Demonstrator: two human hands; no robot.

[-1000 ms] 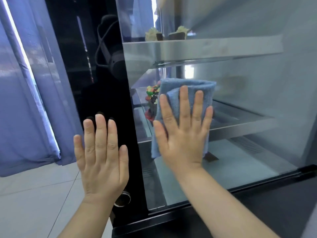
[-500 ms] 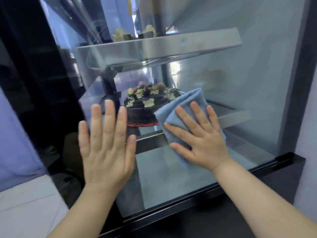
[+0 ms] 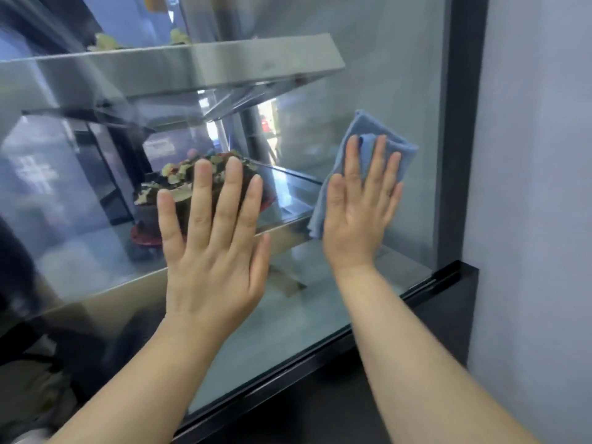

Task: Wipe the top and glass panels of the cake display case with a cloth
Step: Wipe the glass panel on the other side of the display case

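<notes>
Standing on the middle shelf (image 3: 288,230) inside the case, towards its left side, is a dark cake (image 3: 150,203) with pale and coloured pieces on top and a red base under it. Above it hangs a metal upper shelf (image 3: 224,65), where some small pale cakes (image 3: 105,41) show only as blur.

The left hand (image 3: 211,251) is laid flat on the glass panel (image 3: 368,75), directly in front of the cake. Its fingers are straight, spread a little and point up, and it holds nothing.

The right hand (image 3: 355,219) is also wide and flat, with the fingers straight and pointing up. It presses a blue cloth (image 3: 373,126) against the glass. The cloth is folded; its upper part sticks out above the fingertips and one edge hangs down on the left of the palm. Cloth and hand are near the right edge of the panel, at about the height of the middle shelf, close to the black frame (image 3: 461,123) but not touching it.

Right of the frame there is a plain pale wall (image 3: 538,155). Below the glass runs the black bottom edge (image 3: 288,384) of the case.
</notes>
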